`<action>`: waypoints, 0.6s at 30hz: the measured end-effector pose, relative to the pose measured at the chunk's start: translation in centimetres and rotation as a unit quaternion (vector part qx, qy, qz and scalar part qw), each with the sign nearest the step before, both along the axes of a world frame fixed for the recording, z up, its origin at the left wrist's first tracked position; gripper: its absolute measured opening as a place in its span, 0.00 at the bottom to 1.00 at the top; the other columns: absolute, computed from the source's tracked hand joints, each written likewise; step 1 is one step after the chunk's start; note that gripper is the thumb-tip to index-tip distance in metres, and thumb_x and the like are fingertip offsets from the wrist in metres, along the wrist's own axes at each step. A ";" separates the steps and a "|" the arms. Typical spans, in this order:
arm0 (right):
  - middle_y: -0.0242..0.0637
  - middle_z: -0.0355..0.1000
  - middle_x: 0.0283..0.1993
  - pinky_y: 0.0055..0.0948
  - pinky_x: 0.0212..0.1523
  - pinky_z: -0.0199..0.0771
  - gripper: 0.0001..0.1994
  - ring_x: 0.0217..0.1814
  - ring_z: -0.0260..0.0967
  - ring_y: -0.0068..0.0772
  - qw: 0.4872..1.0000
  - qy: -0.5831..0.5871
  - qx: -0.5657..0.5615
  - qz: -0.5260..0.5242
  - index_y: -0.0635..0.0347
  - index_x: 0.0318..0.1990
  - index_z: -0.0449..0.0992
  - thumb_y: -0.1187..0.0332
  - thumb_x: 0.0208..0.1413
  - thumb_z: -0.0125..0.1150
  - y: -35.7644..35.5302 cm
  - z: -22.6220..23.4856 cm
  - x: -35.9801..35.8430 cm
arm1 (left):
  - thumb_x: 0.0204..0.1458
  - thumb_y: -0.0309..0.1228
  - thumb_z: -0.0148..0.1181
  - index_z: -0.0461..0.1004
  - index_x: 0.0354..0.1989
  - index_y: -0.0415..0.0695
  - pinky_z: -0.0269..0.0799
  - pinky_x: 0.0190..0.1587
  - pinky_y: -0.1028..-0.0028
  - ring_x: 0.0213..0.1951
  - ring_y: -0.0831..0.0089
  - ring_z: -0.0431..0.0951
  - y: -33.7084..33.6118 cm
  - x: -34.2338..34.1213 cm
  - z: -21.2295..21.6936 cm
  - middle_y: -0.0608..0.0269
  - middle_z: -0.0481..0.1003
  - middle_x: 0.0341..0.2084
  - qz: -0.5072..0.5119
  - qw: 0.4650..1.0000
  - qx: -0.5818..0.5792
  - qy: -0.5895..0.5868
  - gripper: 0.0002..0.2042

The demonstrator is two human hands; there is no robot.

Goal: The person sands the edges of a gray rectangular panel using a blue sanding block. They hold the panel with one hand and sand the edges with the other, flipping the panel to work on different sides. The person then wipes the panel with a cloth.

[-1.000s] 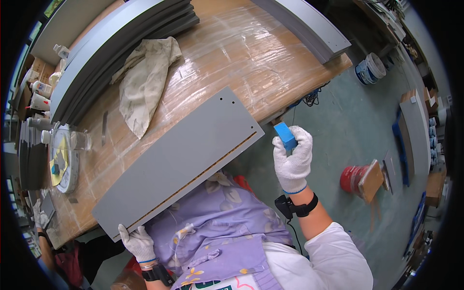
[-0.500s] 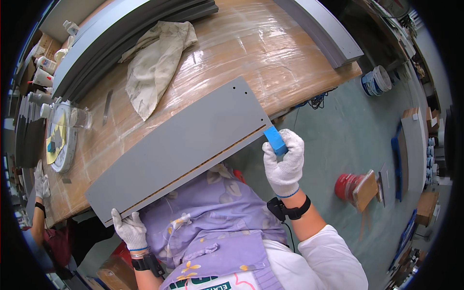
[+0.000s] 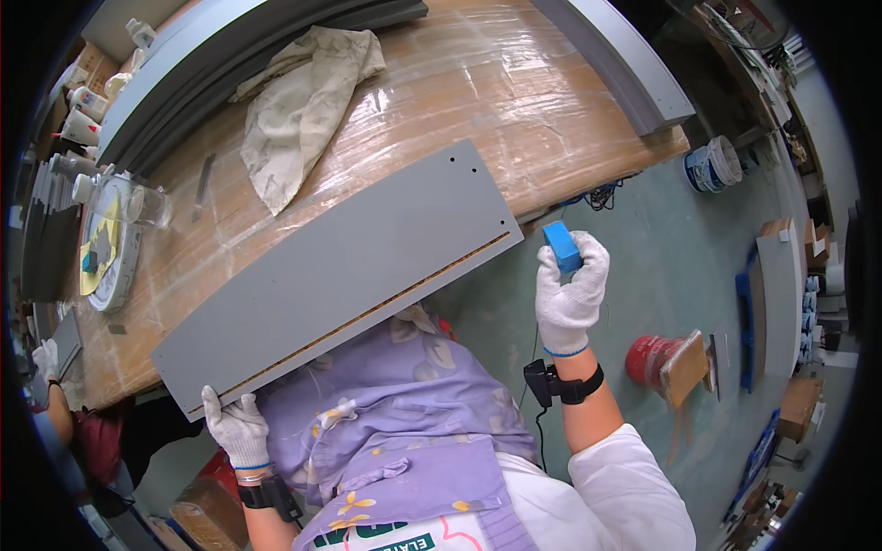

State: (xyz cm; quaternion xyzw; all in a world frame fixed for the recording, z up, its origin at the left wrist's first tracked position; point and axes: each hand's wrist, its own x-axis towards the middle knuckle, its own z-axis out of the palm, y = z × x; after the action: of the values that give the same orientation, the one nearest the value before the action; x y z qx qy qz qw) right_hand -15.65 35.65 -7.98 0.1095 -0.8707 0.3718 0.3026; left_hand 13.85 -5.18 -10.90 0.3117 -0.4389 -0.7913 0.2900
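Note:
A long grey panel [image 3: 340,266] with a curved far edge lies over the table's near edge, partly above my lap. Along its near side runs a narrow groove showing brown material, and a few small holes dot its right end. My left hand [image 3: 237,430], in a white knit glove, grips the panel's near left corner with the thumb on top; the fingers beneath are partly hidden. Off the panel's right end, my gloved right hand [image 3: 571,298] pinches a small blue block [image 3: 562,246] in the air, apart from the panel.
On the film-covered table [image 3: 459,83] lie a crumpled cloth [image 3: 299,119], stacked grey panels [image 3: 211,73] and more panels [image 3: 625,60] at far right. A white lidded tub [image 3: 115,266] stands left. A red bucket [image 3: 648,360] is on the floor. A co-worker's gloved hand [image 3: 46,360] shows far left.
My right hand has moved right with the blue block, away from the panel's right corner, where the block had been against the edge. My left hand keeps its grip on the panel.

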 end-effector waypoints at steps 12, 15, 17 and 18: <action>0.45 0.68 0.50 0.32 0.52 0.71 0.23 0.48 0.70 0.39 0.999 -0.011 -0.048 0.001 0.64 0.52 0.65 0.75 0.50 0.68 0.1 0.6 0.4 | 0.64 0.35 0.51 0.71 0.48 0.47 0.85 0.39 0.68 0.44 0.69 0.80 5.4 -7.0 5.2 0.63 0.77 0.46 -0.008 0.983 0.180 0.030 0.09; 0.45 0.68 0.49 0.32 0.51 0.71 0.22 0.48 0.70 0.39 0.996 -0.013 -0.086 0.017 0.63 0.51 0.65 0.74 0.50 0.68 -1.2 0.4 0.7 | 0.63 0.34 0.51 0.71 0.47 0.46 0.85 0.39 0.67 0.44 0.68 0.80 5.6 -7.3 5.4 0.62 0.78 0.45 -0.009 0.982 0.186 0.028 0.09; 0.46 0.68 0.48 0.35 0.49 0.72 0.22 0.47 0.70 0.42 0.988 -0.042 -0.117 0.094 0.63 0.50 0.66 0.73 0.49 0.68 -3.4 0.5 2.3 | 0.63 0.34 0.51 0.72 0.47 0.45 0.85 0.40 0.66 0.44 0.67 0.80 5.5 -7.3 5.6 0.62 0.78 0.45 -0.021 0.980 0.195 0.033 0.09; 0.47 0.69 0.48 0.37 0.49 0.72 0.22 0.47 0.70 0.46 0.986 -0.039 -0.068 0.145 0.62 0.50 0.66 0.72 0.49 0.69 -4.1 1.1 3.2 | 0.63 0.34 0.51 0.71 0.48 0.45 0.85 0.40 0.66 0.44 0.67 0.80 5.5 -7.5 5.8 0.61 0.78 0.45 -0.032 0.977 0.206 0.038 0.09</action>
State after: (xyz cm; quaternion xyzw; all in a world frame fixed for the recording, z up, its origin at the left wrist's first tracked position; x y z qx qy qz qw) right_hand -12.44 31.51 -6.83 0.1994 -0.8293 0.4745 0.2178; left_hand 6.33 0.28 -5.07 0.3204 -0.2644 -0.8850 0.2105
